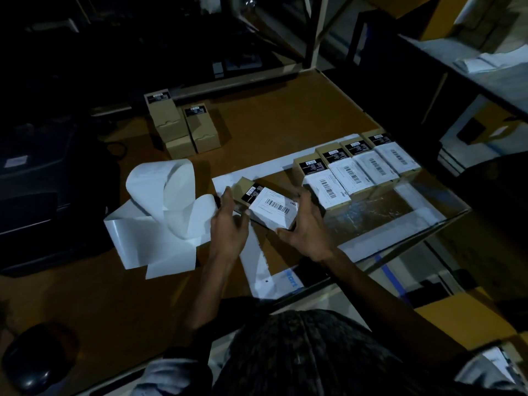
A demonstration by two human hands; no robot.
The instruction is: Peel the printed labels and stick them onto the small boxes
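My left hand [228, 221] and right hand [304, 224] grasp the small brown cardboard box with a white barcode label [270, 205] from either side, above the brown table [114, 295]; curled white backing paper [163, 207] lies left; four labelled brown boxes [360, 170] stand in a row beyond; three unlabelled brown boxes [183, 124] farther back.

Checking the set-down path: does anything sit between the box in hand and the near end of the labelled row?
Nothing visible does. The held box is next to the row of labelled boxes, with only the right hand between them.

Labelled brown box [267, 205] tilted beside four labelled boxes [360, 170].
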